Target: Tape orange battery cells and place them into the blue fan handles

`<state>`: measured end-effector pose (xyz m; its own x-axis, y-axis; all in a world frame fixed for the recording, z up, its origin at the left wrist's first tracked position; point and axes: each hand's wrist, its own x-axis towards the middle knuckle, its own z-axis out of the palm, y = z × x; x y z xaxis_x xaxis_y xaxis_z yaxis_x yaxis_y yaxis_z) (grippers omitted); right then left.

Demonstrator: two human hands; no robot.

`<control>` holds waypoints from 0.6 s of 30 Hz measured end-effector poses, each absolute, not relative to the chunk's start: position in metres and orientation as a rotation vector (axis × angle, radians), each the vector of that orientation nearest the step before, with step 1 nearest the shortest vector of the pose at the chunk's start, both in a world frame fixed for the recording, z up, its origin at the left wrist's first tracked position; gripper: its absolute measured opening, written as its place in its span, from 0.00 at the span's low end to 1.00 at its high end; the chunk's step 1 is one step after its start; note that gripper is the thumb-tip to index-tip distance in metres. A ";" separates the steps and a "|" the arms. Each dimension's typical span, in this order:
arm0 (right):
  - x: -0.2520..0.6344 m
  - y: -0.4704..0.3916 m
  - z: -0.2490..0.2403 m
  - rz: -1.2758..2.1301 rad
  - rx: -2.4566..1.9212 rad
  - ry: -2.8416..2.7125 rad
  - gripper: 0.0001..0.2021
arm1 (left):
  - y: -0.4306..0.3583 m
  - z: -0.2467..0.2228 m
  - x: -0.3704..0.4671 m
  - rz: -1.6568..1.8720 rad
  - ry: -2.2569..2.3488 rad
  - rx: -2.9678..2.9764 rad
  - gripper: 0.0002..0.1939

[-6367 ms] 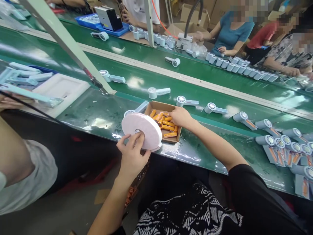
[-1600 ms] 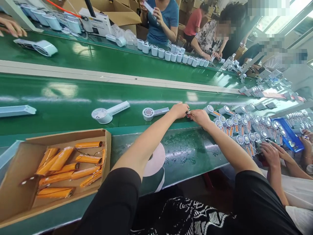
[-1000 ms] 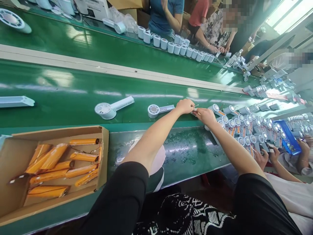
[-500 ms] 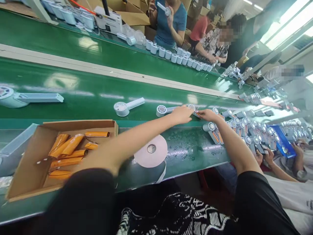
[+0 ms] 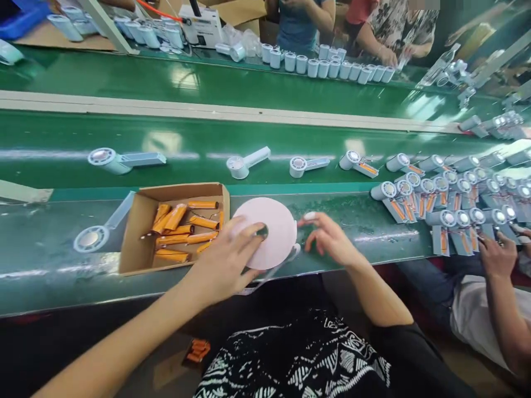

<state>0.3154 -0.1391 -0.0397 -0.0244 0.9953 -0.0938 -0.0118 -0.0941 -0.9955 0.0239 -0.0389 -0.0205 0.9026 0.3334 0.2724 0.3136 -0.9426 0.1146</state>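
Note:
A wide, flat roll of pale pink-white tape (image 5: 277, 246) lies on the near ledge. My left hand (image 5: 226, 251) rests over its left side and holds it, fingertips at the centre hole and thumb at the lower edge. Beside the roll's right edge is my right hand (image 5: 329, 237); its index finger reaches to the rim and the other fingers are loosely bent and apart. A loose strip of tape (image 5: 271, 273) hangs from the roll toward the ledge's front edge. Left of the roll stands a cardboard box (image 5: 135, 235) with orange-wrapped battery packs (image 5: 176, 215).
Handheld fan bodies (image 5: 238, 166) lie spaced along the green belt (image 5: 199, 138). One fan with an orange battery (image 5: 360, 163) lies right of them. Several more crowd the ledge at right, near a co-worker's hands (image 5: 498, 254). Another fan housing (image 5: 92, 237) lies left of the box.
Both hands have come back from the fan on the belt to the tape roll. The fan with its orange battery now lies released on the belt. The view has shifted.

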 end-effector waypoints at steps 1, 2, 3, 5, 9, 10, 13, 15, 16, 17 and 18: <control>0.296 -0.144 -0.042 1.415 -1.158 -1.194 0.34 | -0.045 -0.014 0.013 0.565 0.540 2.982 0.25; 0.280 -0.147 -0.043 1.490 -1.083 -1.243 0.33 | -0.050 -0.009 0.002 0.640 0.566 2.961 0.25; 0.266 -0.148 -0.043 1.529 -1.031 -1.309 0.30 | -0.056 -0.005 -0.008 0.672 0.587 2.935 0.24; 0.245 -0.146 -0.039 1.554 -0.915 -1.439 0.27 | -0.065 0.001 -0.027 0.645 0.625 2.861 0.24; 0.222 -0.134 -0.030 1.506 -0.489 -1.478 0.22 | -0.081 0.001 -0.056 0.555 0.700 2.608 0.26; 0.217 -0.131 -0.029 1.485 -0.388 -1.467 0.19 | -0.085 0.000 -0.062 0.547 0.708 2.531 0.27; 0.201 -0.123 -0.026 1.475 -0.156 -1.473 0.16 | -0.099 -0.003 -0.078 0.561 0.725 2.333 0.30; 0.191 -0.117 -0.024 1.508 -0.076 -1.489 0.17 | -0.109 -0.005 -0.087 0.603 0.786 2.282 0.32; 0.186 -0.114 -0.024 1.529 -0.051 -1.495 0.17 | -0.115 -0.006 -0.092 0.626 0.836 2.275 0.33; 0.181 -0.112 -0.024 1.556 -0.026 -1.501 0.17 | -0.120 -0.006 -0.097 0.645 0.893 2.275 0.34; 0.175 -0.110 -0.026 1.587 -0.005 -1.508 0.17 | -0.124 -0.006 -0.104 0.666 0.963 2.281 0.34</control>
